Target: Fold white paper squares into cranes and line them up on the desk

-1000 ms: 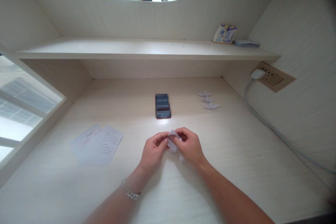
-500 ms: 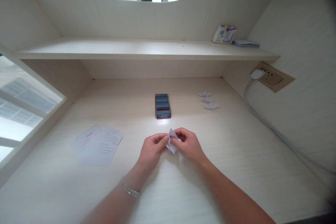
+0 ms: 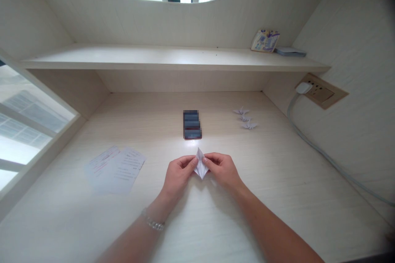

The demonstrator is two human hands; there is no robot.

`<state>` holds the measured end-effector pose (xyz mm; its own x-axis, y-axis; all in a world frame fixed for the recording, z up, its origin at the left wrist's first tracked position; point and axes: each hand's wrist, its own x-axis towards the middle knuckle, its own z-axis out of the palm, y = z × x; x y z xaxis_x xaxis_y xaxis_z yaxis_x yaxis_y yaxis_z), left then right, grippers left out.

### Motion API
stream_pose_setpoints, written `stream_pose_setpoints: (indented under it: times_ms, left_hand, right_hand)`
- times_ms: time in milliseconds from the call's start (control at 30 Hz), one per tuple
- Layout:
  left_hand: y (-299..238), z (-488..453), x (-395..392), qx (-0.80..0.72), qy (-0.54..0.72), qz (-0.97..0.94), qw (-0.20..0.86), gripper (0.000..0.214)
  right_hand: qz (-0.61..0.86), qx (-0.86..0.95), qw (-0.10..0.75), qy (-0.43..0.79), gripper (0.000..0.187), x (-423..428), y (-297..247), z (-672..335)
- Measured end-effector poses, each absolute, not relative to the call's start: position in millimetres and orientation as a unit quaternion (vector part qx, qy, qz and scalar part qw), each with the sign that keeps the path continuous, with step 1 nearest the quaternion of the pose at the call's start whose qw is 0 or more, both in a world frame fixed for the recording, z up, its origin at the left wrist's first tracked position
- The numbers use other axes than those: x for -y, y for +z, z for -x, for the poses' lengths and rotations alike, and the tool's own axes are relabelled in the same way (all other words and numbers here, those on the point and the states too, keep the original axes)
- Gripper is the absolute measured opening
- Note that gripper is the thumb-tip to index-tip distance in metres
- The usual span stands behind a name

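Between my two hands is a small piece of folded white paper (image 3: 201, 168), diamond-shaped, with one point up and one down and a crease along its middle. My left hand (image 3: 180, 172) pinches its left side, the thumb on top. On the right side, my right hand (image 3: 222, 169) grips it the same way, thumb on the front face. The fingers behind the paper are partly hidden. Beyond the hands lies a phone (image 3: 192, 125) with a blurred screen. Several small folded paper cranes (image 3: 248, 125) stand in a group to its right.
Sheets of paper with writing (image 3: 119, 172) lie on the desk at left. A shelf (image 3: 148, 55) runs across the back, bearing a small printed packet (image 3: 265, 41) and a flat stack (image 3: 290, 51). From the wall socket (image 3: 322, 91), a grey cable (image 3: 321, 152) trails along the right side.
The folded paper has turned to face me and lies flatter and more symmetrical. My right thumb has shifted off its middle toward the right edge. Both hands still hold it.
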<state>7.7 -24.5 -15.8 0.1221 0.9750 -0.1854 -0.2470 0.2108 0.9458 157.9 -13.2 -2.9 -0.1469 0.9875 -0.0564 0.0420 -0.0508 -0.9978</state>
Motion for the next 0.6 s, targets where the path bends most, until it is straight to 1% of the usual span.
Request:
stream_pose_setpoints:
  times_ms: [133, 400, 600]
  left_hand:
    - [-15.2, -6.4, 23.5, -0.459, 0.472, -0.418, 0.626, 0.035]
    - [-16.4, -5.3, 23.9, -0.473, 0.481, -0.419, 0.608, 0.030]
    - [-19.4, -4.1, 22.1, -0.490, 0.470, -0.428, 0.597, 0.028]
  right_hand:
    - [0.484, 0.532, 0.434, 0.542, 0.027, 14.4, -1.7, -157.4]
    - [0.481, 0.520, 0.428, 0.561, 0.033, 14.6, -5.3, -155.1]
    - [0.481, 0.512, 0.428, 0.569, 0.033, 14.3, -8.4, -153.9]
